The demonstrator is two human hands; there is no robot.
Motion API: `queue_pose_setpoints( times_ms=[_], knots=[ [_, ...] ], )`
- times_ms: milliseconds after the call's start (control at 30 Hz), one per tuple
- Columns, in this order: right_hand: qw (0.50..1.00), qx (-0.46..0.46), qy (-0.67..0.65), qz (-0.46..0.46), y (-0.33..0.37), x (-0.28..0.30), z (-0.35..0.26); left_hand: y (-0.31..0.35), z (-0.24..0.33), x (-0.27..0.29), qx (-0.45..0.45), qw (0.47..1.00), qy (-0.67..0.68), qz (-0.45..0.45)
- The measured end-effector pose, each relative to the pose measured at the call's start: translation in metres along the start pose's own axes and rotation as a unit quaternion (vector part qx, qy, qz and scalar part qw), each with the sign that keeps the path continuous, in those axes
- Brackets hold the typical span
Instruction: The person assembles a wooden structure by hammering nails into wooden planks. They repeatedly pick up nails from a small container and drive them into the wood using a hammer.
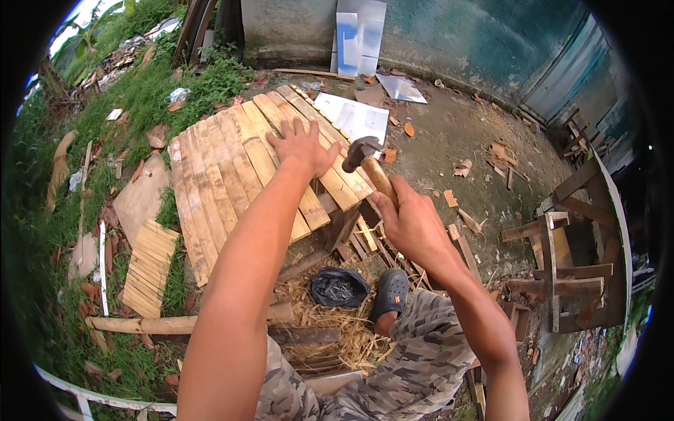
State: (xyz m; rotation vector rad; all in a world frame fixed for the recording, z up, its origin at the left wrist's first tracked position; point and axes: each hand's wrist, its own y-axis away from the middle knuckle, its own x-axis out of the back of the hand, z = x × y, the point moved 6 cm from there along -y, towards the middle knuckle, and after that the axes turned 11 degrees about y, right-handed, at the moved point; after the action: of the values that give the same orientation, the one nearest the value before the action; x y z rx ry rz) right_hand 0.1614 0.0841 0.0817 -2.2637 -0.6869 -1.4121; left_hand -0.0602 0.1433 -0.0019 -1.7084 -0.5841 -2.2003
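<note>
In front of me stands a low wooden frame topped with pale bamboo slats (pixel 210 186) laid side by side. My left hand (pixel 304 149) lies on the slats near the far right part, fingers spread. A claw hammer (pixel 379 177) with a dark head and wooden handle is gripped in my right hand (pixel 413 223). Its head is just right of my left hand, over or beside the slats' right edge; whether it touches them I cannot tell. Below the near edge, a black plastic bag (pixel 321 288) sits on the ground with thin grey pieces inside, too small to name.
A smaller slat panel (pixel 151 265) and a bamboo pole (pixel 144 324) lie at the left. Wood shavings (pixel 351 330) cover the ground by my clog (pixel 390 291). Wooden frames (pixel 551 277) stand at the right. A white sheet (pixel 361 118) lies before the wall (pixel 449 42).
</note>
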Motion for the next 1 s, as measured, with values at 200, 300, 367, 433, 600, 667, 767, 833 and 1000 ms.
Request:
queue_pose_setpoints(
  times_ms=[200,300,367,433,600,667,767,833,1000],
  knots=[
    [0.99,-0.003,-0.088,0.106,0.014,0.003,-0.006,0.001,-0.001,0.0,-0.005,1.0,0.012,0.004],
    [0.996,-0.053,0.011,-0.069,0.011,-0.03,-0.001,0.0,0.0,-0.001,-0.001,1.0,0.008,0.003],
    [0.999,-0.043,-0.003,-0.025,0.009,-0.021,0.006,0.0,0.0,0.0,0.0,1.0,0.008,0.001],
    [0.998,-0.015,-0.052,0.031,0.011,-0.005,0.009,0.0,-0.001,-0.001,-0.002,1.0,0.005,0.0],
    [0.973,0.014,-0.155,0.17,0.017,0.006,0.001,0.001,0.0,0.0,-0.003,1.0,0.009,0.003],
    [0.999,-0.026,-0.027,0.018,0.011,-0.017,0.001,0.001,0.0,0.001,-0.003,1.0,0.008,0.002],
    [0.999,-0.045,-0.011,-0.025,0.008,-0.017,0.011,0.001,0.0,0.001,-0.002,1.0,0.007,0.002],
    [0.997,-0.043,-0.051,0.037,0.011,-0.001,0.018,0.0,0.0,0.001,0.0,1.0,0.007,0.004],
    [0.981,0.009,-0.139,0.136,0.011,-0.001,0.005,0.0,-0.002,-0.001,-0.008,1.0,0.017,0.013]
  ],
)
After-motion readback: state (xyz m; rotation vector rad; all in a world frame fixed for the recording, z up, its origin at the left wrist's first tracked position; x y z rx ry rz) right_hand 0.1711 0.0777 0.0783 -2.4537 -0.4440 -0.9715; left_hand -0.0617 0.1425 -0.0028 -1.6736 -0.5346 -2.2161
